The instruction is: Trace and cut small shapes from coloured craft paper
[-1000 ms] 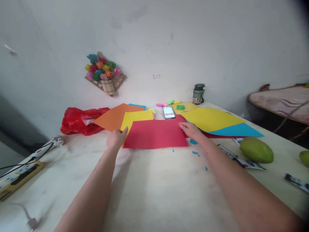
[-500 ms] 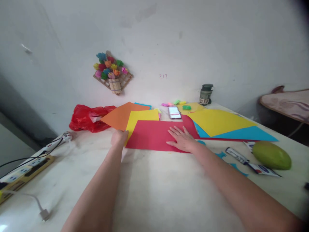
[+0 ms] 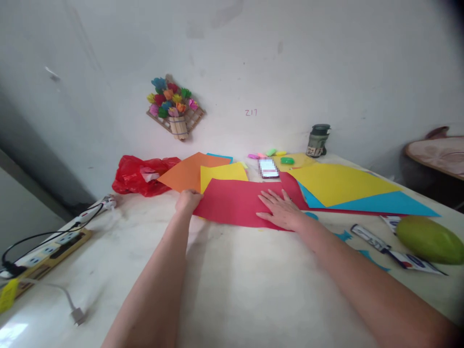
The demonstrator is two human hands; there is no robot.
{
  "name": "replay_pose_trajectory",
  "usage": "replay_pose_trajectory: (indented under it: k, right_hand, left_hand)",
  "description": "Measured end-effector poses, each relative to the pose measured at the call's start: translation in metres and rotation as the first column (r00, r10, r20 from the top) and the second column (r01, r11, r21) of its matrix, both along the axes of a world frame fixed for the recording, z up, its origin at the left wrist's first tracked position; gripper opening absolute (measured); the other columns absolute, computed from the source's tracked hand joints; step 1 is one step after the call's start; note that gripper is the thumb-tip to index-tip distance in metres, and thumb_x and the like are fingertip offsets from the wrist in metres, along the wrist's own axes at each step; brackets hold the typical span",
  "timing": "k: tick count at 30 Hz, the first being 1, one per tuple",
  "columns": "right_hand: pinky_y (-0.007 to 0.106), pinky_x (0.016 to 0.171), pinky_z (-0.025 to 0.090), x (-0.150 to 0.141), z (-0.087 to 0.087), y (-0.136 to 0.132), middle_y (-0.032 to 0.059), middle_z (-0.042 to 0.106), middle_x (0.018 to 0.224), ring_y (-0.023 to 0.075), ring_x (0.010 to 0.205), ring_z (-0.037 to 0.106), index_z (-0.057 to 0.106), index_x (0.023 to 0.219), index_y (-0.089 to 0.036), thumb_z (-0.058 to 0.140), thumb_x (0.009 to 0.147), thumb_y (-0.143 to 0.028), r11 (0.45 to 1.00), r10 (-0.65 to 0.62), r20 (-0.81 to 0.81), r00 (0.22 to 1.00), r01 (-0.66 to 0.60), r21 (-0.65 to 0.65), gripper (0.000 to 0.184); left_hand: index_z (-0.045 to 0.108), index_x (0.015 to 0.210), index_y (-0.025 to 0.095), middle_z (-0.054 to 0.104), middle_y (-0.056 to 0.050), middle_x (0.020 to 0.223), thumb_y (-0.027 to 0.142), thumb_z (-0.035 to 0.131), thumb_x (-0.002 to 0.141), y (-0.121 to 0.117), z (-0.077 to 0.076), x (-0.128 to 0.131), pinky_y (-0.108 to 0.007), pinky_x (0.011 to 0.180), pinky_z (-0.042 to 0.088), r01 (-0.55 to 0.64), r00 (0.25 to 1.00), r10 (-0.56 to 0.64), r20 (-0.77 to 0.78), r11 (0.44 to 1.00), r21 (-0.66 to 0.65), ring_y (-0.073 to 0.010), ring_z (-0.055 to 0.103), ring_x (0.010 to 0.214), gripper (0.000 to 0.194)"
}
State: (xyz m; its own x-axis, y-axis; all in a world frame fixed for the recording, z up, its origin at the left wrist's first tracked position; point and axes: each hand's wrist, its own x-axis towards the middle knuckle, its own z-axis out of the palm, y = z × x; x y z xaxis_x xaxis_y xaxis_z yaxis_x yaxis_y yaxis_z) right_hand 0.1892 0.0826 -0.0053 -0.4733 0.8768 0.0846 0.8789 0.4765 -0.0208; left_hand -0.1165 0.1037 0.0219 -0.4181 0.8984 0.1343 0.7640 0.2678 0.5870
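A red paper sheet lies across the table in front of me. My left hand pinches its left edge between thumb and fingers, and that edge is lifted a little. My right hand rests flat on the sheet's right part with fingers spread. Behind and partly under the red sheet is a yellow sheet; a sliver of yellow also shows below the red front edge. Whether my left hand also grips the yellow one, I cannot tell. An orange sheet lies farther back on the left.
On the right lie a big yellow sheet, a blue sheet, blue scraps, a glue tube and a green mango-like fruit. A phone and bottle stand behind. A red bag and power strip are left.
The yellow strip beside the red sheet's left edge is now covered by the red sheet. My left hand now pinches the red edge; my right hand stays flat. The view has shifted slightly left.
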Motion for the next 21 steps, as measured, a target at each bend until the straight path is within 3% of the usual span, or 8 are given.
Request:
replay_pose_trajectory:
  k: [5, 9, 13, 21]
  right_hand:
    - [0.052, 0.103, 0.0, 0.001, -0.004, 0.001, 0.0045, 0.021, 0.14, 0.0247, 0.13, 0.012, 0.021, 0.134, -0.021, 0.014, 0.074, -0.067, 0.998, 0.022, -0.011, 1.0, -0.021, 0.055, 0.076]
    - [0.05, 0.103, -0.002, 0.001, -0.008, 0.003, 0.0041, 0.022, 0.14, 0.024, 0.129, 0.013, 0.022, 0.134, -0.021, 0.015, 0.075, -0.065, 0.994, 0.046, -0.014, 0.999, -0.045, 0.101, 0.073]
    - [0.049, 0.104, -0.002, 0.001, -0.009, 0.004, 0.0043, 0.022, 0.14, 0.0243, 0.129, 0.013, 0.023, 0.134, -0.021, 0.017, 0.076, -0.064, 0.992, 0.052, -0.017, 0.998, -0.05, 0.113, 0.072]
    - [0.05, 0.103, -0.004, -0.001, -0.004, 0.001, 0.004, 0.023, 0.139, 0.0239, 0.129, 0.012, 0.026, 0.133, -0.021, 0.016, 0.076, -0.065, 0.992, 0.065, -0.01, 0.998, -0.063, 0.113, 0.072]
  left_hand:
    - [0.06, 0.074, 0.023, 0.063, -0.005, 0.079, 0.04, 0.052, 0.067, -0.003, 0.03, 0.003, -0.031, 0.06, 0.042, -0.103, 0.978, 0.133, -0.162, 0.979, 0.177, -0.025, 0.058, 0.079, 0.019]
    - [0.059, 0.083, 0.025, 0.063, -0.007, 0.084, 0.043, 0.047, 0.073, 0.003, 0.042, -0.019, -0.035, 0.063, 0.043, -0.235, 0.951, 0.276, -0.141, 0.939, 0.252, -0.0264, 0.058, 0.081, 0.024]
    - [0.06, 0.089, 0.024, 0.061, -0.01, 0.091, 0.038, 0.05, 0.072, 0.008, 0.044, -0.054, -0.04, 0.066, 0.044, -0.377, 0.905, 0.413, -0.104, 0.89, 0.256, -0.0292, 0.057, 0.084, 0.024]
    - [0.058, 0.095, 0.022, 0.06, -0.014, 0.091, 0.038, 0.046, 0.075, 0.015, 0.032, -0.105, -0.044, 0.069, 0.043, -0.501, 0.846, 0.527, -0.078, 0.838, 0.217, -0.0338, 0.054, 0.09, 0.028]
